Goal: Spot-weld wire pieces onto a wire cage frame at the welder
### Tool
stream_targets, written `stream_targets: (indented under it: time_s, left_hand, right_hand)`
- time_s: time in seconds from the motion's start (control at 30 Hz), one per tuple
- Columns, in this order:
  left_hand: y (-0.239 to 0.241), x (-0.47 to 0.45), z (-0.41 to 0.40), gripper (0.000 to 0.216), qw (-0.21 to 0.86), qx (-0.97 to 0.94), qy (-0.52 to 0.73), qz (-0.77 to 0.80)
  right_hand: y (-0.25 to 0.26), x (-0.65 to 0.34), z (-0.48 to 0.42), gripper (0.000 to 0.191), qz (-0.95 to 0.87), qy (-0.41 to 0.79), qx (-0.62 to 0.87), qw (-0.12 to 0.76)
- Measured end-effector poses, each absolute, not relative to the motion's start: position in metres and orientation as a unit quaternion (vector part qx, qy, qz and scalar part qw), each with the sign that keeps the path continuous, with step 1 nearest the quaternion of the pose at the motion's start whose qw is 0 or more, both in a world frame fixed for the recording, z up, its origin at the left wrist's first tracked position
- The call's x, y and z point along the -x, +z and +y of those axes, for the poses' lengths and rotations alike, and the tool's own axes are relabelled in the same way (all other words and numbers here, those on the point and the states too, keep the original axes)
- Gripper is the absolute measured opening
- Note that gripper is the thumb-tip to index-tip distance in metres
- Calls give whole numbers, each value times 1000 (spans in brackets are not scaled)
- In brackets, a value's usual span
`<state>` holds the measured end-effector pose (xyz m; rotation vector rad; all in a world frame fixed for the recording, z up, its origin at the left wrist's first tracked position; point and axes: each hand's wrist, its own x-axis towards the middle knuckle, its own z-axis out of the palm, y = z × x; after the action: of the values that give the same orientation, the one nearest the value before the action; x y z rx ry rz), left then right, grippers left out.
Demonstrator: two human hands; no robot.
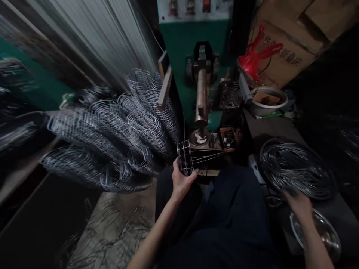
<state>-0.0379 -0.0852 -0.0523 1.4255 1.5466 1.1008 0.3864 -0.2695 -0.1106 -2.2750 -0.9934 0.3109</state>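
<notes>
My left hand (181,179) is closed around a small wire frame piece (186,161), held just in front of the welding machine's round lower electrode (199,138). Thin wires stick out of the frame to the right. My right hand (300,204) is low at the right, blurred by motion, reaching over a pile of round wire rings (294,168). I cannot see whether its fingers hold anything. A copper-coloured arm (201,93) of the green machine (179,41) hangs over the electrode.
Stacks of bent wire loops (112,138) fill the left side. A small fan (230,95), a bowl (267,101), a red plastic bag (254,56) and cardboard boxes (288,41) stand at the right. Wire scraps litter the floor (117,228). A metal dish (322,229) lies by my right arm.
</notes>
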Motion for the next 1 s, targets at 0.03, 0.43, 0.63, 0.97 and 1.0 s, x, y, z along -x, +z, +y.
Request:
stream_targets:
  time_s: [0.03,0.43,0.63,0.97,1.0]
  left_hand:
    - [-51,38,-84,85,370,-559,428,606]
    - [-39,43,-75,81,384,-561,435,590]
    - [-38,44,-64,80,398,-550,441,587]
    - [-42,47,-53,81,387,-543,458,588]
    - [-42,48,-52,82,389,-541,460,587]
  right_hand:
    - [-89,-364,-237,42,-417,167,818,360]
    - [-3,-194,-59,21,-825,95,465,306]
    - [-21,-196,-52,35,-831,49,480,276]
    - [-12,-186,-34,23,-811,62,469,344]
    - [-11,-186,-32,22,-812,63,466,345]
